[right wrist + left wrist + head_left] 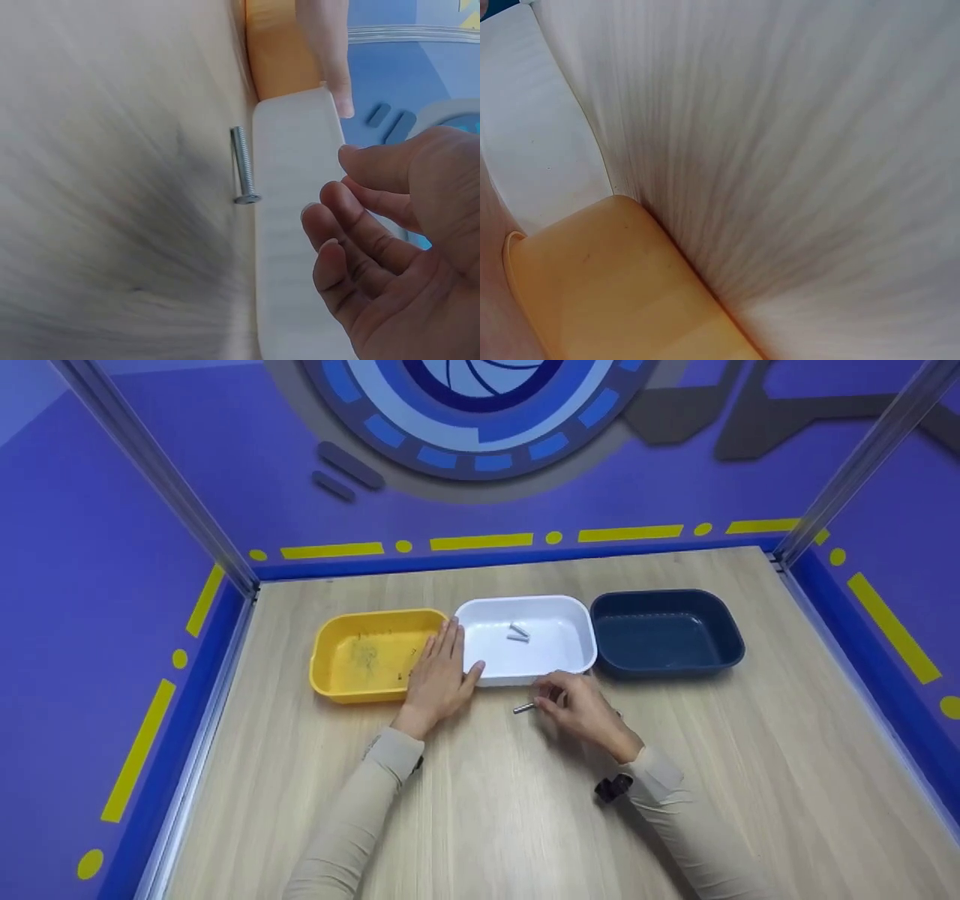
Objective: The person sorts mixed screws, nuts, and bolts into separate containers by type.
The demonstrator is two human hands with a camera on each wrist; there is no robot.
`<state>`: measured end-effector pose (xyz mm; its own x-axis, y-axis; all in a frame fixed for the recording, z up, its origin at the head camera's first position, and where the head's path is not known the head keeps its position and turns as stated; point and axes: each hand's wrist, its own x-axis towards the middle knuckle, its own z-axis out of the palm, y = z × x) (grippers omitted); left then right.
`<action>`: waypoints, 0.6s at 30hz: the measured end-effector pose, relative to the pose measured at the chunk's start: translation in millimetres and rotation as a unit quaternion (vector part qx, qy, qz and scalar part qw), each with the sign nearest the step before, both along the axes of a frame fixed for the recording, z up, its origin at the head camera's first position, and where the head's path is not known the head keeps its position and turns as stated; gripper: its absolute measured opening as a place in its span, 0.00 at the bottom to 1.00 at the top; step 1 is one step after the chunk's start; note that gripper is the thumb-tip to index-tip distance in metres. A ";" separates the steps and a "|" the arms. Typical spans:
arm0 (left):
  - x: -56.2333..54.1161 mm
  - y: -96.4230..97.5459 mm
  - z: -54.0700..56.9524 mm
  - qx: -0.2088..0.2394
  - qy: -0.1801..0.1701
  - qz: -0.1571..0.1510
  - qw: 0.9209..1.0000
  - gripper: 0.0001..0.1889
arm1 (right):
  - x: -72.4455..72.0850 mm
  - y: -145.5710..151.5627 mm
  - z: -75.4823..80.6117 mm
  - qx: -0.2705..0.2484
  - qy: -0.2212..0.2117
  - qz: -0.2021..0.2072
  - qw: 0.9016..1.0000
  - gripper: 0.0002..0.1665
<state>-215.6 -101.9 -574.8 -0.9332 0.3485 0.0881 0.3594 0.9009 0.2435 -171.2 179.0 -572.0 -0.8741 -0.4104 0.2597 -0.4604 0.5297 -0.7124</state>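
My left hand (pixel 439 671) lies with straight fingers across the adjoining rims of the yellow tray (pixel 337 679) and the white tray (pixel 551 656). In front of the white tray, a silver screw (pixel 523 708) lies on the table. My right hand (pixel 579 711) hovers beside it, fingers loosely bent. The right wrist view shows that screw (pixel 244 166) apart from the fingertips (pixel 330 255), with nothing seen between thumb and fingers. Inside the white tray are two more silver screws (pixel 518 638). The left wrist view shows mainly the yellow tray's outer wall (pixel 622 277).
A dark blue tray (pixel 667 649) stands right of the white one, completing a side-by-side row. Small dark marks or bits (pixel 365 655) show on the yellow tray's floor. Purple-blue panels (pixel 480 517) border the wooden table (pixel 480 810) at the back and both sides.
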 end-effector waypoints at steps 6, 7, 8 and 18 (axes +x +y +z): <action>-0.5 -1.2 2.2 0.000 -0.001 -0.001 1.000 0.44 | 0.1 -2.8 -4.9 0.000 -0.010 -0.002 1.000 0.09; -0.6 -1.2 2.3 0.000 0.001 0.000 1.000 0.44 | 0.2 -2.9 -5.6 0.002 -0.020 -0.003 1.000 0.09; -0.8 -1.2 2.7 0.000 0.002 0.000 1.000 0.44 | 0.3 -3.1 -6.4 0.005 -0.027 -0.004 1.000 0.09; 0.2 0.2 1.1 0.001 -0.005 0.001 1.000 0.44 | -0.4 -3.4 -22.9 0.030 -0.062 -0.003 0.998 0.11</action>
